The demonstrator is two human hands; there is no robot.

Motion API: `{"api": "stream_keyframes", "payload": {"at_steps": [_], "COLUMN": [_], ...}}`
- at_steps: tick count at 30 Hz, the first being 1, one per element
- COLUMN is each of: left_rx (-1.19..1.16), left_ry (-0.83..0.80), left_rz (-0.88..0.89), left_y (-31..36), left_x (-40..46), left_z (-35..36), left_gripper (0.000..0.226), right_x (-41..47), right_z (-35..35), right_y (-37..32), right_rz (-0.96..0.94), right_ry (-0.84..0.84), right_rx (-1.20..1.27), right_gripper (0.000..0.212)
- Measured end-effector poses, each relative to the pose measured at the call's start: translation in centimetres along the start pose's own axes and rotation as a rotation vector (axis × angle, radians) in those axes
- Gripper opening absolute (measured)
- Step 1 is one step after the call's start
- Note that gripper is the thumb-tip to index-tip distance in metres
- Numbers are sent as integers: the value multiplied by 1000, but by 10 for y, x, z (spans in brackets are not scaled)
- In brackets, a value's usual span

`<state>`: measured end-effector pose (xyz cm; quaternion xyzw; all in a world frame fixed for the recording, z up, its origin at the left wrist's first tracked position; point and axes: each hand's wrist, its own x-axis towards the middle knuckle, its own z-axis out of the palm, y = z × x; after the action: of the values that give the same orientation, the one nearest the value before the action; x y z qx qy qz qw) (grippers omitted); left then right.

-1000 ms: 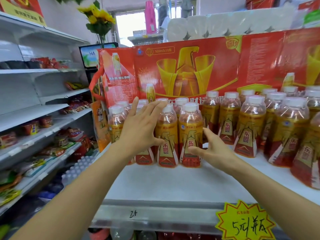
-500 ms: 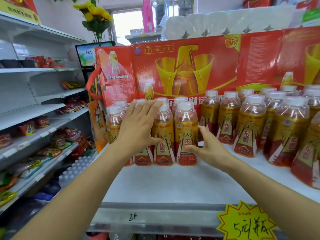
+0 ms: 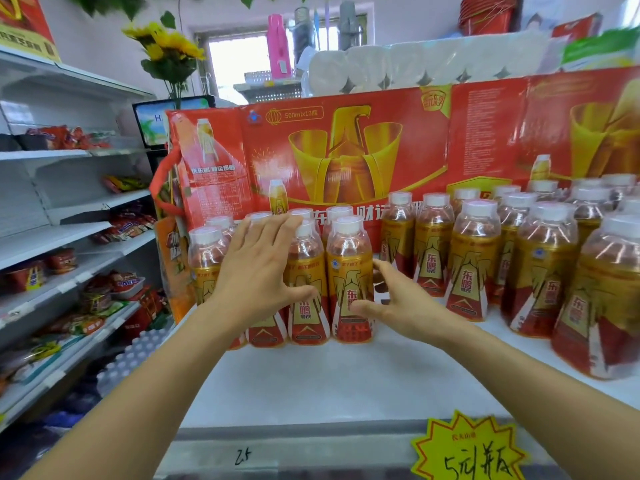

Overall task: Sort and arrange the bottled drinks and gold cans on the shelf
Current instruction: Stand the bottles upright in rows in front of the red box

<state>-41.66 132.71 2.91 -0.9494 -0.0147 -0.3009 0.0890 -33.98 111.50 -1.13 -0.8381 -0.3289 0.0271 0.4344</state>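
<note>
A tight cluster of gold-and-red bottled drinks [image 3: 349, 282] with white caps stands at the left of the white shelf [image 3: 339, 375]. My left hand [image 3: 256, 271] lies flat with straight spread fingers against the front of that cluster. My right hand [image 3: 398, 303] is open beside the cluster's right-hand bottle, thumb touching its label. A second, larger group of the same bottles [image 3: 540, 268] fills the right of the shelf, apart from the first by a gap. No gold cans are visible.
Big red gift cartons [image 3: 346, 150] stand right behind the bottles. Toilet-paper rolls [image 3: 398, 67] lie on top of them. Side shelves with snack packs [image 3: 69, 289] run along the left. A yellow price tag [image 3: 471, 452] sticks on the shelf's front edge.
Both hands have kept pressing on the left cluster, and the bottles have shifted slightly back and to the left. The right hand has closed in against the rightmost bottle.
</note>
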Motion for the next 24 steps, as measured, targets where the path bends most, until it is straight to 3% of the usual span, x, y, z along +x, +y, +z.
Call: {"api": "stream_keyframes", "payload": {"at_steps": [2, 7, 13, 16, 20, 24], "left_rx": [-80, -255, -306, -324, -325, -323], "left_ry": [-7, -52, -364, -483, -451, -442], "left_rz": [-8, 32, -77, -136, -165, -165], "left_y": [4, 34, 56, 59, 56, 55], "left_x": [4, 43, 100, 110, 111, 110], "left_z": [-8, -32, -33, -29, -19, -18], "left_gripper": [99, 85, 92, 85, 76, 70], "right_x": [2, 33, 84, 113, 144, 158], "right_z": [-26, -104, -142, -142, -133, -125], "right_y": [-1, -10, -17, -11, 0, 2], "right_rz": [-44, -154, -111, -63, 43, 62], "right_ry": [76, 270, 116, 76, 31, 103], "right_rx": [-102, -334, -620, -728, -825, -871], "right_gripper": [72, 43, 48, 48, 40, 45]}}
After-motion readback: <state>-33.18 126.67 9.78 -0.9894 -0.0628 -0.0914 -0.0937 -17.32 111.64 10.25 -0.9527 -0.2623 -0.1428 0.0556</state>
